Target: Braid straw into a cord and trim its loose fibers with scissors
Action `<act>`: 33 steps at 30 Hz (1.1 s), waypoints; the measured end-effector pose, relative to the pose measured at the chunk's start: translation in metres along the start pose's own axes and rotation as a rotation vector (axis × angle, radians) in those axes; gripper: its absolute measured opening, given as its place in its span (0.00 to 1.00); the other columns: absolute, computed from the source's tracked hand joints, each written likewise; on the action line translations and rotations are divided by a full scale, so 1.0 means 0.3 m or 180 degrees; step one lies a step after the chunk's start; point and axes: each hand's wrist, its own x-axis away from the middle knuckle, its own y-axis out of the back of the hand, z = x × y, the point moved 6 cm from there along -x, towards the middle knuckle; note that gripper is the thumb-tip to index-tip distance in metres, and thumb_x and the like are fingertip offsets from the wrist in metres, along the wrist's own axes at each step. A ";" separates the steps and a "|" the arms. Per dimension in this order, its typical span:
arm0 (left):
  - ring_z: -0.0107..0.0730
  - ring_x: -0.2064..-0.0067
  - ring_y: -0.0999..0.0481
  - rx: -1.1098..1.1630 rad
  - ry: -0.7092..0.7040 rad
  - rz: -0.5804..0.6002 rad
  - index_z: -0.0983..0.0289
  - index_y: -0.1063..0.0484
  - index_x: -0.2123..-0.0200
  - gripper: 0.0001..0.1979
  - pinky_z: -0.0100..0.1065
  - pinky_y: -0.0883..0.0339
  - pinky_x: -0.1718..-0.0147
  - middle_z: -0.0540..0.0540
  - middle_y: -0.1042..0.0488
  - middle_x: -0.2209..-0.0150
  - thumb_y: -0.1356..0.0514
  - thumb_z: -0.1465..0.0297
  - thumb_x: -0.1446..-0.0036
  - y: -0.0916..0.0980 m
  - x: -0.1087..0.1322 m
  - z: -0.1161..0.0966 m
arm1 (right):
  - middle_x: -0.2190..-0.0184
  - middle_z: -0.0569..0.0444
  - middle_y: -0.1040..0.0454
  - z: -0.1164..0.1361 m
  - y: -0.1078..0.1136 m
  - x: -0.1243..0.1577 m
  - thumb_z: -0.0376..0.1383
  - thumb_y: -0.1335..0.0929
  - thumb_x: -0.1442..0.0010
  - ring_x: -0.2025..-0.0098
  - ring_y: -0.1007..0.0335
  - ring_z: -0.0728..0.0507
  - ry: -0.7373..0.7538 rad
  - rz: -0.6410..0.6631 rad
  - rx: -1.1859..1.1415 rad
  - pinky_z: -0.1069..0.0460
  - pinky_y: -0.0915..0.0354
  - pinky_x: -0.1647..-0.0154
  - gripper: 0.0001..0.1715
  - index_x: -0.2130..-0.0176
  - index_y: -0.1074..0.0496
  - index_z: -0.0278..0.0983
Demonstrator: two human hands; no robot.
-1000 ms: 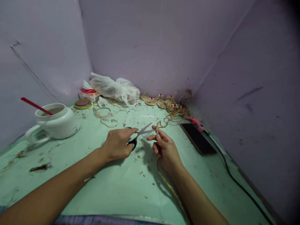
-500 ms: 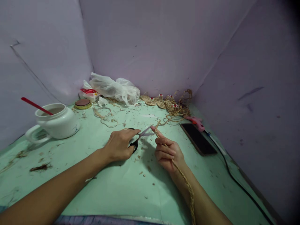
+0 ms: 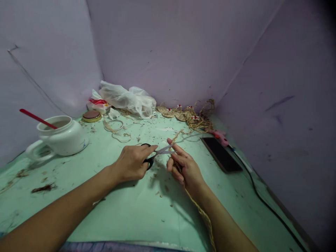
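A white handled pot (image 3: 69,138) is set on the green tabletop (image 3: 126,213) at the left; a greyish-beige content, apparently liquid, is held nearly up to its rim, and a red stick (image 3: 38,119) is leaned in it, its lower end hidden. Behind it, a low, round, gold-sided tin (image 3: 91,116) is topped in dull brown. A translucent white plastic bag (image 3: 128,99) is crumpled against the back wall, its contents indistinct, with a red-and-white packet (image 3: 98,105) beside it. The packet's printing is too small to be read, as are the bluish marks low on the pot.

Black-handled scissors (image 3: 156,153) are gripped in the left hand (image 3: 132,162), which is closed about the handle loops, and the blades are parted towards the right hand. By the right hand (image 3: 186,168), partly curled with its index finger extended, a braided cord (image 3: 200,209) is held; its upper end is passed along the index finger by the blade tips, and its length is trailed below along the forearm. Whether the cord is touched by the blades cannot be told. At the right, a dark phone (image 3: 222,155) is laid near a pink glue gun (image 3: 222,138).
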 end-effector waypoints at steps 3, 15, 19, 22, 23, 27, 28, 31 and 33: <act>0.36 0.64 0.28 -0.0168 -0.0042 0.0018 0.62 0.41 0.47 0.28 0.34 0.37 0.70 0.53 0.27 0.63 0.49 0.75 0.55 0.007 -0.002 -0.003 | 0.86 0.59 0.30 0.002 -0.006 0.004 0.35 0.39 0.48 0.94 0.56 0.56 0.0037 -0.0045 0.0123 0.61 0.58 0.95 0.36 0.41 0.50 0.35; 0.35 0.66 0.27 -0.0244 -0.0063 0.0103 0.61 0.42 0.46 0.27 0.32 0.37 0.73 0.54 0.27 0.65 0.51 0.76 0.53 -0.007 0.006 0.002 | 0.86 0.60 0.30 -0.007 -0.008 0.003 0.36 0.38 0.49 0.94 0.56 0.56 0.0023 0.0017 0.0089 0.61 0.59 0.95 0.35 0.42 0.48 0.34; 0.33 0.66 0.27 -0.0132 -0.0071 0.0076 0.60 0.41 0.47 0.26 0.31 0.37 0.73 0.53 0.26 0.65 0.51 0.77 0.52 -0.008 0.007 0.004 | 0.87 0.61 0.31 0.002 -0.013 0.005 0.36 0.37 0.49 0.94 0.58 0.56 0.0019 0.0004 0.0038 0.60 0.59 0.95 0.34 0.43 0.46 0.35; 0.31 0.65 0.27 0.0244 0.0087 -0.0126 0.58 0.37 0.50 0.24 0.29 0.37 0.70 0.50 0.25 0.65 0.50 0.76 0.52 0.011 0.005 0.012 | 0.83 0.60 0.30 -0.002 -0.005 0.000 0.37 0.36 0.49 0.93 0.55 0.56 -0.0003 -0.0121 0.0151 0.60 0.59 0.94 0.31 0.46 0.43 0.36; 0.30 0.65 0.27 0.0383 0.0203 -0.0216 0.57 0.36 0.51 0.24 0.28 0.37 0.69 0.49 0.25 0.65 0.50 0.76 0.52 0.019 0.004 0.018 | 0.81 0.58 0.29 -0.007 0.011 -0.004 0.38 0.36 0.50 0.91 0.52 0.56 -0.0016 -0.0288 0.0267 0.60 0.59 0.94 0.30 0.47 0.41 0.35; 0.28 0.67 0.26 0.0545 0.0698 -0.0446 0.56 0.33 0.54 0.22 0.27 0.37 0.69 0.47 0.24 0.67 0.50 0.76 0.53 0.034 0.002 0.048 | 0.74 0.54 0.30 -0.011 0.104 -0.015 0.37 0.34 0.53 0.83 0.42 0.52 0.0215 -0.1259 0.1435 0.58 0.52 0.89 0.21 0.57 0.33 0.32; 0.28 0.67 0.26 0.0508 0.0788 -0.0459 0.56 0.33 0.55 0.21 0.27 0.37 0.69 0.47 0.24 0.67 0.50 0.76 0.53 0.033 0.003 0.054 | 0.75 0.55 0.31 -0.005 0.110 -0.018 0.36 0.34 0.53 0.82 0.41 0.51 0.0357 -0.1260 0.1893 0.57 0.49 0.86 0.19 0.59 0.32 0.33; 0.29 0.66 0.26 0.0432 0.0943 -0.0433 0.55 0.33 0.55 0.21 0.28 0.37 0.69 0.47 0.24 0.66 0.50 0.75 0.53 0.023 0.004 0.066 | 0.73 0.54 0.32 0.017 0.087 -0.015 0.30 0.36 0.54 0.74 0.39 0.48 0.0891 -0.1003 0.3269 0.54 0.43 0.74 0.14 0.64 0.29 0.34; 0.30 0.66 0.26 0.0419 0.0989 -0.0386 0.55 0.34 0.55 0.21 0.29 0.37 0.69 0.47 0.24 0.66 0.50 0.75 0.53 0.015 0.004 0.071 | 0.72 0.52 0.33 0.033 0.075 -0.001 0.26 0.38 0.55 0.70 0.39 0.46 0.1106 -0.1059 0.3925 0.53 0.43 0.70 0.16 0.65 0.29 0.35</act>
